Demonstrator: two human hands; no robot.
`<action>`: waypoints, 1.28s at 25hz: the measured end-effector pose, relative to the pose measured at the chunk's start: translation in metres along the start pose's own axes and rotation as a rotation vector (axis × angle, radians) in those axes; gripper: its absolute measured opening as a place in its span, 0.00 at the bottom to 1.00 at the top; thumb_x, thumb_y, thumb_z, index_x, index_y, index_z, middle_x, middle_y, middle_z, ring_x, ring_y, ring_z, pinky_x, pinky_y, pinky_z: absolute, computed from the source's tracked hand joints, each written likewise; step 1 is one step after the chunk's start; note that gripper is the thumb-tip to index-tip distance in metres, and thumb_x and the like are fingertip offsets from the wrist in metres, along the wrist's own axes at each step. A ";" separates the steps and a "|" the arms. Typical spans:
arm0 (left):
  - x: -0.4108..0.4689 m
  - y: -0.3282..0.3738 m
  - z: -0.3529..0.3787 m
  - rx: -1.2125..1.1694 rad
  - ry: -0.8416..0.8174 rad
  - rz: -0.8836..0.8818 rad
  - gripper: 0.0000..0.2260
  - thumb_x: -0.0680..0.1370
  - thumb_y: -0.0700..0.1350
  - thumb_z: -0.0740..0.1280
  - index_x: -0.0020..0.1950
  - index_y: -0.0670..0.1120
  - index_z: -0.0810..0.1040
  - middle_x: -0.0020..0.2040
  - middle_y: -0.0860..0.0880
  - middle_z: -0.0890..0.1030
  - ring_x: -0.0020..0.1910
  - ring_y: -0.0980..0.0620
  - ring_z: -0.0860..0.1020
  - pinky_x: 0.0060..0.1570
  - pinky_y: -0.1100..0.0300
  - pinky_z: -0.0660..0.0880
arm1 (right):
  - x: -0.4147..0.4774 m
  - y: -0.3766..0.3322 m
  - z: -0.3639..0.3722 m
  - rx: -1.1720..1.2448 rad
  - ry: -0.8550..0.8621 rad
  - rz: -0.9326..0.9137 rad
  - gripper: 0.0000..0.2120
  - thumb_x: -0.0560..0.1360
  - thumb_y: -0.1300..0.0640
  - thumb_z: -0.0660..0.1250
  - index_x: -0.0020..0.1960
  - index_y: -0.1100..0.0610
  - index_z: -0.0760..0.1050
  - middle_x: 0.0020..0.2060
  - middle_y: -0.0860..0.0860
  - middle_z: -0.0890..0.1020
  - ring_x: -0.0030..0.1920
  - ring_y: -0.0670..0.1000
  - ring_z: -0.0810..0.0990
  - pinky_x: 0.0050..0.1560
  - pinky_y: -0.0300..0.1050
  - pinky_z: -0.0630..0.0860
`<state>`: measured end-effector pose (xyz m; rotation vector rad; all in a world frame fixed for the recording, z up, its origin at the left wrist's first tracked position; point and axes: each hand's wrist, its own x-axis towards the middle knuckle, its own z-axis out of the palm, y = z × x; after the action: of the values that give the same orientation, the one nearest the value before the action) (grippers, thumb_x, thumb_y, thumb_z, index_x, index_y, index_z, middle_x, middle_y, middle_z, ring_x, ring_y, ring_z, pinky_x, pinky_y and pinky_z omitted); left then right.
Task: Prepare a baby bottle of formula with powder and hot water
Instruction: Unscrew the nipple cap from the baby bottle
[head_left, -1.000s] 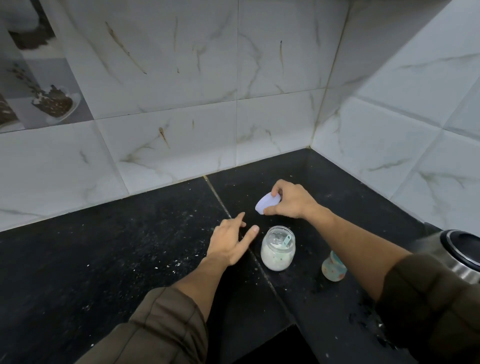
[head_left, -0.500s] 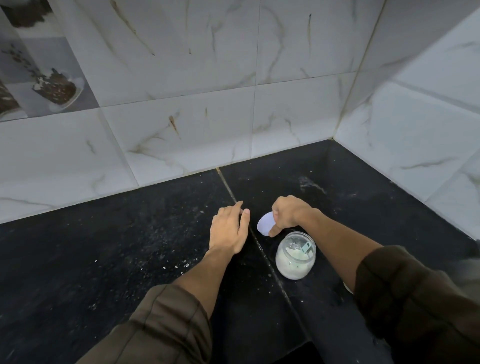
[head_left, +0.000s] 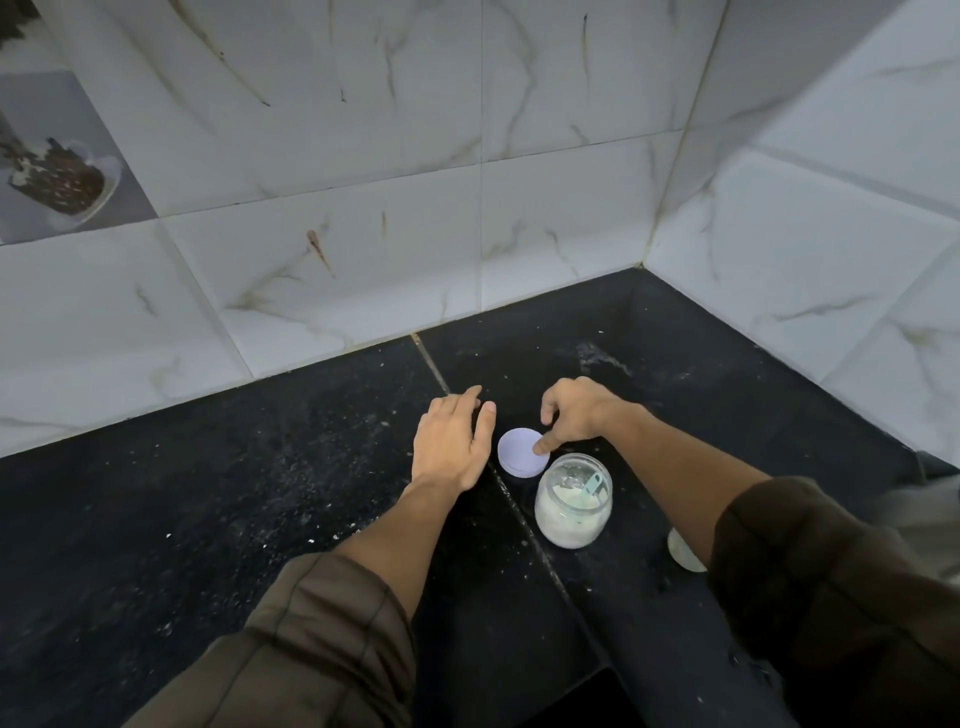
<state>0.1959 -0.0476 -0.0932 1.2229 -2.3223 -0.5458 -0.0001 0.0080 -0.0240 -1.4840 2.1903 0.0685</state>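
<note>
**Lid flat on counter, jar open beside it**

Glass jar (head_left: 573, 501) of white powder stands upright on the black counter (head_left: 208, 519), mouth open, just right of the seam between the two slabs. A light green scoop (head_left: 594, 484) sits inside it, handle leaning toward the rim.

Pale lilac lid (head_left: 523, 451) lies flat on the counter, just behind-left of the jar, touching or nearly touching it; can't tell which.

Right hand (head_left: 579, 413) hovers over the lid's far-right edge. Fingers curled loosely; one fingertip (head_left: 544, 446), thumb or index, rests on the lid top. No pinch; the other fingers are off it.

Left hand (head_left: 453, 441) is palm down just left of the lid, fingers straight and close together, thumb alongside. It holds nothing. Whether the palm touches the counter can't be told.

Baby bottle (head_left: 683, 553): only a pale sliver shows, right of the jar, mostly hidden behind the right forearm.

Both arms wear dark olive sleeves (head_left: 322, 649) pushed up. White marbled wall tiles (head_left: 363, 130) form the corner behind.
</note>
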 end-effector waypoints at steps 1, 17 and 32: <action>0.003 0.008 -0.003 -0.002 0.003 0.020 0.24 0.85 0.57 0.52 0.76 0.47 0.71 0.69 0.47 0.77 0.70 0.46 0.71 0.69 0.49 0.66 | -0.007 0.004 -0.009 0.016 0.041 0.008 0.22 0.67 0.44 0.82 0.55 0.53 0.82 0.52 0.50 0.83 0.55 0.53 0.80 0.58 0.50 0.79; -0.043 0.209 0.040 -0.156 -0.377 0.410 0.36 0.73 0.52 0.70 0.80 0.48 0.64 0.71 0.51 0.75 0.70 0.49 0.69 0.69 0.53 0.69 | -0.180 0.123 -0.044 0.135 0.052 0.311 0.20 0.71 0.55 0.76 0.62 0.52 0.79 0.57 0.52 0.81 0.56 0.54 0.82 0.45 0.47 0.85; -0.094 0.193 0.100 -0.318 -0.487 0.043 0.23 0.69 0.59 0.76 0.60 0.51 0.79 0.50 0.52 0.84 0.51 0.50 0.81 0.52 0.52 0.78 | -0.185 0.111 0.036 -0.025 0.296 0.347 0.20 0.70 0.37 0.73 0.50 0.52 0.76 0.41 0.48 0.78 0.40 0.49 0.78 0.37 0.45 0.74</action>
<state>0.0606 0.1463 -0.0909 0.9641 -2.5002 -1.2597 -0.0313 0.2233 -0.0034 -1.1701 2.6772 -0.0093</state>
